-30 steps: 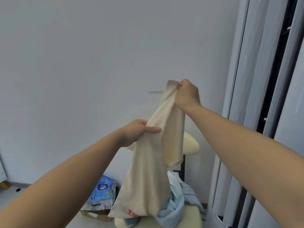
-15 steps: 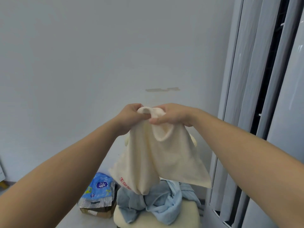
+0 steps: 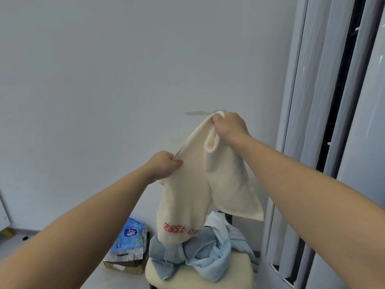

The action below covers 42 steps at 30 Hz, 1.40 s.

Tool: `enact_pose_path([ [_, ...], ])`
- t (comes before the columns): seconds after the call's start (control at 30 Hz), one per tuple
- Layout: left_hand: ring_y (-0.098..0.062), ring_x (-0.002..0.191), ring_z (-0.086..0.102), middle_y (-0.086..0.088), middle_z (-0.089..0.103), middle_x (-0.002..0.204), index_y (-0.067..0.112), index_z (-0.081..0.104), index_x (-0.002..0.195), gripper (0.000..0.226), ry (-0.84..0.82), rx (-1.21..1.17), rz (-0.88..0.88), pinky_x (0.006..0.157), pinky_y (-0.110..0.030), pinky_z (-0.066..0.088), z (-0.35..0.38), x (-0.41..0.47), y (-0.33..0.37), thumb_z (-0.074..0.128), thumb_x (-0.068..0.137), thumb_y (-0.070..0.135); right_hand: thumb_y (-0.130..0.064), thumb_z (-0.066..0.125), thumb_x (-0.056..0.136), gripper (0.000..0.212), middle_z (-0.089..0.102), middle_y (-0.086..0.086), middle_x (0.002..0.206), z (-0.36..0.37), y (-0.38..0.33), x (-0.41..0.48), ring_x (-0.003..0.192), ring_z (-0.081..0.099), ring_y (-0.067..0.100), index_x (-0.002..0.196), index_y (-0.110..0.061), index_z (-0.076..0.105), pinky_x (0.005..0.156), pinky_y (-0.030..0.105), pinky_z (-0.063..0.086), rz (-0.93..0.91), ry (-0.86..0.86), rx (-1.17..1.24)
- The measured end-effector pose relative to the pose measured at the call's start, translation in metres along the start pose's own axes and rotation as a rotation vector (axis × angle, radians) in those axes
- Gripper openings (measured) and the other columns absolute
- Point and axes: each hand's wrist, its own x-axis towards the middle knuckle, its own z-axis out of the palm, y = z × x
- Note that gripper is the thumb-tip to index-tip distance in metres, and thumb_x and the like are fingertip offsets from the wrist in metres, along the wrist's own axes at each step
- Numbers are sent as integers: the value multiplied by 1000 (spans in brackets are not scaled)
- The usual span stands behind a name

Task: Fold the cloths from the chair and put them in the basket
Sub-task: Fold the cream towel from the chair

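A cream cloth (image 3: 193, 184) with red lettering near its lower edge hangs in the air in front of me. My right hand (image 3: 229, 126) grips its top corner, held high. Lower and to the left, my left hand (image 3: 164, 163) pinches the cloth's upper edge. The cloth droops in two lobes between and below the hands. Under it, a heap of light blue cloths (image 3: 204, 251) lies on the cream seat of a chair (image 3: 239, 272). No basket is in view.
A blue plastic packet (image 3: 129, 236) lies on a cardboard box (image 3: 123, 265) on the floor left of the chair. A plain wall fills the background. A tall white unit with vertical slats (image 3: 325, 142) stands close on the right.
The hands, together at the cloth's top half a second ago, have parted: my right hand rose to the right, my left dropped lower left, stretching the edge between them.
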Motion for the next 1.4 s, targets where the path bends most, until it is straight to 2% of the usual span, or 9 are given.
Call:
enact_pose_path([
  [0.13,-27,83,57,-4,61,88,7,59,85,41,99,-55,25,74,-38,47,2,-2,0,42,105,40,-45,59,88,33,70,2,92,-1,11,-8,87,64,25,94,-15,72,70,31,46,-2,-26,-81],
  [0.27,-22,72,47,3,52,78,16,49,78,37,208,-155,149,66,-35,39,2,-1,24,42,105,40,-16,74,77,11,68,3,86,11,14,-18,82,66,24,85,-18,66,69,32,52,16,-196,201],
  [0.43,-14,79,62,6,68,87,24,69,92,22,198,-248,252,68,-31,49,2,-2,51,52,102,36,5,73,79,69,69,16,120,30,29,-21,99,73,35,137,-28,57,78,45,63,220,-562,596],
  [0.53,-15,79,67,5,72,85,22,73,88,12,79,-353,254,69,-30,53,2,-4,54,64,91,29,-3,72,90,42,76,15,111,36,34,-26,98,75,31,128,-20,66,82,45,62,178,-650,565],
  [0.7,-25,96,70,-4,72,103,23,69,102,40,-81,-261,136,82,-40,59,-3,-1,31,79,63,16,-12,64,93,20,74,20,102,43,36,-22,94,73,34,105,2,71,81,45,59,184,-367,460],
  [0.87,-16,80,65,2,72,88,17,78,91,9,-227,-39,0,70,-27,53,6,0,-3,75,84,22,-22,52,88,17,56,3,74,35,33,-10,70,54,26,83,-11,64,60,30,38,222,-29,369],
  [0.97,-22,81,63,-3,71,88,10,77,89,22,-137,-27,-54,71,-32,52,6,4,-17,67,93,30,-24,41,95,20,51,1,73,24,40,-9,62,46,20,78,-16,47,53,31,31,178,94,218],
  [1.17,-24,90,64,-5,69,95,13,67,93,47,31,230,2,85,-41,53,-1,-3,-34,44,104,54,-26,39,97,22,49,0,74,17,63,-4,61,42,18,76,-19,38,53,31,31,193,173,150],
  [1.4,-22,93,66,-1,71,97,22,72,98,12,73,92,17,80,-39,56,-12,-13,-58,61,99,28,-28,38,103,19,51,1,80,13,85,-3,69,49,22,86,-19,42,55,30,32,280,184,103],
])
